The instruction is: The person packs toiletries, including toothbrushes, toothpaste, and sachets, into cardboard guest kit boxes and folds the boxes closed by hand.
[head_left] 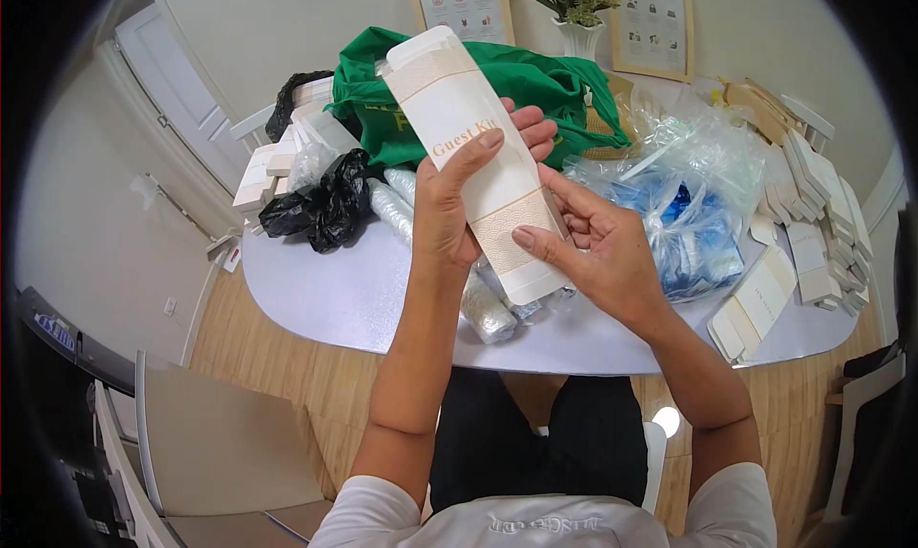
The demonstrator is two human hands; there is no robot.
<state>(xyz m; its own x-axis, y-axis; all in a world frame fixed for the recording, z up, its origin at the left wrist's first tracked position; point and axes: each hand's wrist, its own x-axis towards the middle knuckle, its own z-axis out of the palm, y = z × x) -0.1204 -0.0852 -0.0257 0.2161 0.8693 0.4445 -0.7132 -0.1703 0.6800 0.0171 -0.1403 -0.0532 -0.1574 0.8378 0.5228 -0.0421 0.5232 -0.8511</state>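
Observation:
A flat white carton [475,170] with beige textured bands and the gold words "Guest Kit" is held up above the table, tilted, its end flaps showing. My left hand [457,189] grips its middle, thumb across the printed front and fingertips showing past the far edge. Near the lower end, my right hand [602,247] pinches the carton's right side, thumb on the lower beige band and fingers behind. Below it on the table lie clear plastic-wrapped rolls [488,309], partly hidden by my hands and the carton.
Behind the carton sits a green cloth bag [378,98]. A black plastic bag [325,204] and stacked cartons [256,180] are on the left. Clear bags with blue contents [684,237], more cartons [827,232] and a loose carton [755,304] lie right. A flower vase [579,39] stands at the back.

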